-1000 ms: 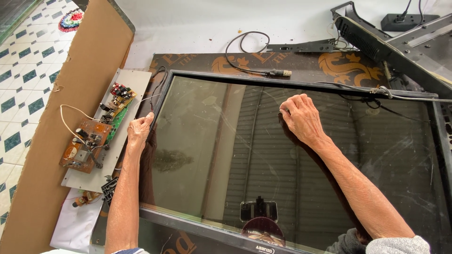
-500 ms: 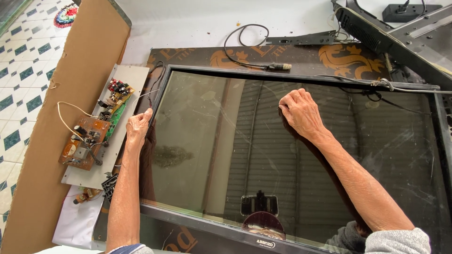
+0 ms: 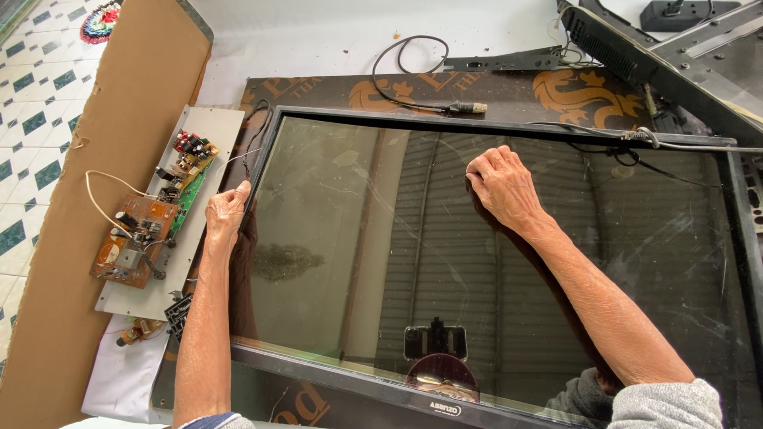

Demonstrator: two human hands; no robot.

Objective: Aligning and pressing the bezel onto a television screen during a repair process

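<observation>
Tiled floor (image 3: 32,119), one screen panel (image 3: 493,262), two circuit boards (image 3: 135,238) (left side), left hand (image 3: 228,208), right hand (image 3: 501,183)

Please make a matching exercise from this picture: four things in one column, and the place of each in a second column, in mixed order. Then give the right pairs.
Things:
1. left hand
2. right hand
3. brown circuit board
4. cardboard sheet

Places:
A. on the grey plate, left of the screen
B. on the dark glass of the television screen
C. at the screen's left edge
D. at the far left, over the tiled floor

Pairs: 1-C, 2-B, 3-A, 4-D
</observation>
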